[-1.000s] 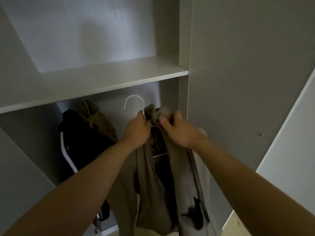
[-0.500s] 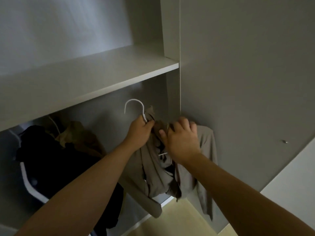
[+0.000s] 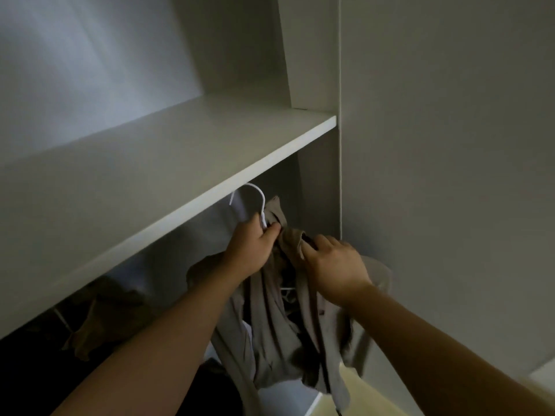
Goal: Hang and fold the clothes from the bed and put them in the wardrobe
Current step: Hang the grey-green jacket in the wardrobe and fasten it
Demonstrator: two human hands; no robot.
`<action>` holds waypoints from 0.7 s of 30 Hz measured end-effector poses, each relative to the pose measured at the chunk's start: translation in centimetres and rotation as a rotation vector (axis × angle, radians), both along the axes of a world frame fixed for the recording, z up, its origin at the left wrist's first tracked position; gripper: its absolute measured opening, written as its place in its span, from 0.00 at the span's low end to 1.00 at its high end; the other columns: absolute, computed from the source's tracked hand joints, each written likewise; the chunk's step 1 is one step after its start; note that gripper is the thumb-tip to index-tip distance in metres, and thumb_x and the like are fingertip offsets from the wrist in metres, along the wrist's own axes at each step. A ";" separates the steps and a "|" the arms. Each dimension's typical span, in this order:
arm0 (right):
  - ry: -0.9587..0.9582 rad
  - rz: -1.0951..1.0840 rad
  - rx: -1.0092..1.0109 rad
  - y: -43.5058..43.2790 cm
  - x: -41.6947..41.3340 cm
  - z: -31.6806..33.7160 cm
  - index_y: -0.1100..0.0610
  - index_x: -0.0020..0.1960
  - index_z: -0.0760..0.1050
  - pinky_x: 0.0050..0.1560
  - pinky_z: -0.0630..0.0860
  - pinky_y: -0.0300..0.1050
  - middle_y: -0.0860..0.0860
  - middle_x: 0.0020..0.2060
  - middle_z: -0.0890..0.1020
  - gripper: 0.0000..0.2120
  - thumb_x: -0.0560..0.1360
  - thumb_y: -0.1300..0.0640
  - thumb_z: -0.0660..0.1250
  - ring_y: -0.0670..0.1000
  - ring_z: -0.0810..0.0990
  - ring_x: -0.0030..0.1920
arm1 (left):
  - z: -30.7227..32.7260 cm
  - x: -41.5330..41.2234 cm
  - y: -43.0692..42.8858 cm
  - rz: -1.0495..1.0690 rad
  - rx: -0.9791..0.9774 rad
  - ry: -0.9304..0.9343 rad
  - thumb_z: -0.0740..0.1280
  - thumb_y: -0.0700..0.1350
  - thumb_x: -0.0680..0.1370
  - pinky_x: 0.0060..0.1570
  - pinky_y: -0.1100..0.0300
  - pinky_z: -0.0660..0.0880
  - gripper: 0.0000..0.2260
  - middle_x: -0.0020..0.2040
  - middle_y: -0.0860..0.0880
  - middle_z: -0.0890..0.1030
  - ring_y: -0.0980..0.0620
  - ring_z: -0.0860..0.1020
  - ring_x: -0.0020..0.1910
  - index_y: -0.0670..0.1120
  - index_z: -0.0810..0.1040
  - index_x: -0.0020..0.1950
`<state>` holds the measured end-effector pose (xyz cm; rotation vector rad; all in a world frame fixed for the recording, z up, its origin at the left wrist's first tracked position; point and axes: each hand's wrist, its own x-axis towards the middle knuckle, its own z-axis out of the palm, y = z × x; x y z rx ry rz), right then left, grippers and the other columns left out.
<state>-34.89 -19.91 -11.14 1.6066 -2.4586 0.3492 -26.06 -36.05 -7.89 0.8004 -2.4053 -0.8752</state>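
Note:
A beige shirt hangs on a white hanger inside the wardrobe. My left hand grips the hanger's neck, just below its hook, together with the shirt's collar. The hook's top sits right under the front edge of the wardrobe shelf; the rail is hidden behind that shelf. My right hand holds the shirt's fabric at the collar and right shoulder, fingers curled over it. The shirt's lower part drapes between my forearms.
A brown garment and dark clothes hang to the left below the shelf. The wardrobe's side panel stands close on the right. Light wooden floor shows at the bottom right.
The hanger and both hands have risen towards the shelf's underside, and the hook now reaches its front edge. My view has tilted up and the shelf fills more of it.

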 end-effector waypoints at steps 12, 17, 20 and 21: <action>0.298 -0.164 -0.426 -11.7 -5.1 -9.0 0.51 0.74 0.64 0.34 0.66 0.48 0.58 0.51 0.77 0.23 0.80 0.55 0.60 0.62 0.79 0.47 | -11.1 -4.4 -11.8 0.194 -0.884 0.372 0.55 0.53 0.84 0.53 0.50 0.73 0.22 0.51 0.40 0.81 0.39 0.76 0.53 0.39 0.82 0.51; 0.426 -0.149 -0.552 -16.0 -4.2 -9.9 0.50 0.76 0.59 0.37 0.68 0.50 0.59 0.54 0.76 0.24 0.81 0.54 0.59 0.61 0.78 0.49 | -14.7 -3.8 -13.5 0.300 -0.712 0.596 0.57 0.49 0.85 0.46 0.63 0.65 0.15 0.52 0.46 0.76 0.51 0.75 0.48 0.44 0.80 0.60; 0.480 -0.165 -0.584 -18.8 -2.9 -10.2 0.50 0.76 0.58 0.36 0.70 0.51 0.58 0.53 0.76 0.26 0.81 0.54 0.62 0.59 0.78 0.47 | -15.7 -2.8 -15.5 0.284 -0.680 0.635 0.57 0.48 0.85 0.47 0.65 0.64 0.14 0.53 0.46 0.79 0.49 0.77 0.52 0.44 0.79 0.61; 0.483 -0.165 -0.592 -19.5 -2.5 -10.2 0.50 0.76 0.58 0.37 0.72 0.52 0.58 0.53 0.76 0.26 0.81 0.55 0.62 0.59 0.78 0.46 | -16.0 -2.2 -16.2 0.275 -0.698 0.629 0.58 0.47 0.85 0.47 0.65 0.63 0.14 0.55 0.45 0.79 0.48 0.77 0.53 0.43 0.79 0.62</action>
